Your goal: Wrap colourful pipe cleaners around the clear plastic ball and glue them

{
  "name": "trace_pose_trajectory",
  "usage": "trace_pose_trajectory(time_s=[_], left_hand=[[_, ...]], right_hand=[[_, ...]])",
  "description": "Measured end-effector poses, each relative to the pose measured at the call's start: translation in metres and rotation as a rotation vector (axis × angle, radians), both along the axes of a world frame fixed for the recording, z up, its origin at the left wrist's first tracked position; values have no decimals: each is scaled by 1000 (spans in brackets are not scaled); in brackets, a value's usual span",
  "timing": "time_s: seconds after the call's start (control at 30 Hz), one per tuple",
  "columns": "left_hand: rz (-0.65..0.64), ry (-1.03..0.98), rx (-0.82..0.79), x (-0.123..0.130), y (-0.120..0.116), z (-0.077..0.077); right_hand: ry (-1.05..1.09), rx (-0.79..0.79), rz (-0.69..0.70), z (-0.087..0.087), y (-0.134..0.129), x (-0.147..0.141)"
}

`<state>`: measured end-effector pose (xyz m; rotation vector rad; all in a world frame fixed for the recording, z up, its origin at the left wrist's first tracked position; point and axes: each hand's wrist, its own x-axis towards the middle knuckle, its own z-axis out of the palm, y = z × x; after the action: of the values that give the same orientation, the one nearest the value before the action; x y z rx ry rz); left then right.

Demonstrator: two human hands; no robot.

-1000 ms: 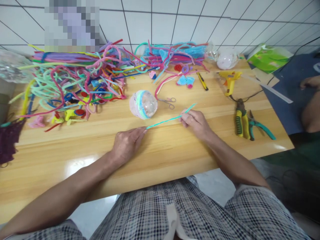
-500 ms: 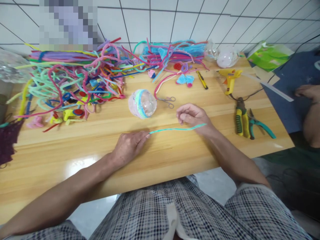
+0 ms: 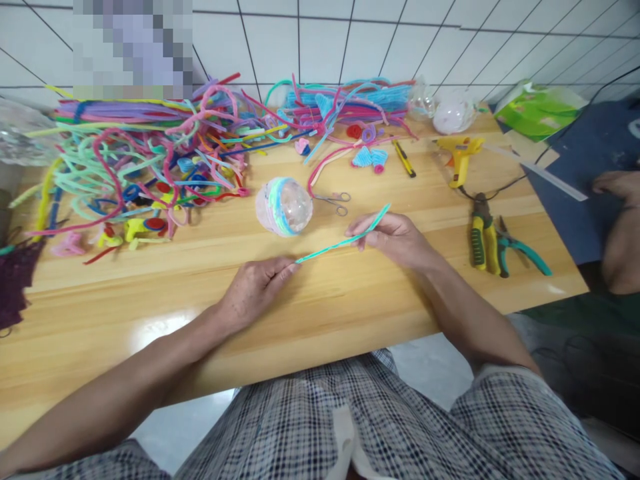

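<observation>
A teal pipe cleaner [image 3: 330, 249] stretches between my hands above the wooden table [image 3: 320, 313]. My left hand [image 3: 260, 287] pinches its left end between thumb and fingers. Near its other end, my right hand [image 3: 393, 237] has the stem between thumb and fingers, and the free tip bends up and to the right past them. Just beyond my hands sits a clear ball [image 3: 285, 207] partly wrapped in pastel pink, blue and green bands. Small scissors [image 3: 335, 201] lie right of the ball, with a pink and a cream stem behind them.
A tangled heap of coloured pipe cleaners [image 3: 135, 160] covers the back left. To the right lie a yellow utility knife [image 3: 404, 159], a yellow glue gun [image 3: 463, 160], cutters [image 3: 483, 237] and teal-handled pliers [image 3: 523, 250]. Another person's arm [image 3: 623, 227] shows at the right edge.
My right hand has closed around the teal pipe cleaner, whose right part has swung upward and bent. My left hand keeps its pinch, nearly unmoved.
</observation>
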<state>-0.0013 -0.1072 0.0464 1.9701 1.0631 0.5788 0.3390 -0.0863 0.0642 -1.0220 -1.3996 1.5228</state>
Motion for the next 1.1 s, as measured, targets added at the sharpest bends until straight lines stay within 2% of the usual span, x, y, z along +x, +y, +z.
trace_pose_trajectory(time_s=[0.13, 0.33, 0.43, 0.57, 0.63, 0.77, 0.9, 1.1], left_hand=[[-52, -3, -98, 1, 0, 5], [-144, -73, -328, 5, -6, 14], [-126, -144, -460, 8, -9, 16], [-10, -219, -695, 7, -6, 10], [41, -255, -761, 7, -4, 7], [90, -279, -786, 7, -4, 6], [72, -245, -774, 8, -4, 8], [74, -293, -792, 7, -4, 7]], right_hand=[[90, -14, -61, -9, 1, -6], [183, -10, -393, -25, 2, -26], [171, 18, -471, -29, 1, -34], [111, 45, -491, -31, 0, -35], [94, 45, -489, -30, 0, -34], [117, 30, -443, -26, 0, -30], [146, -12, -393, -24, 1, -28], [119, 24, -477, -30, 2, -28]])
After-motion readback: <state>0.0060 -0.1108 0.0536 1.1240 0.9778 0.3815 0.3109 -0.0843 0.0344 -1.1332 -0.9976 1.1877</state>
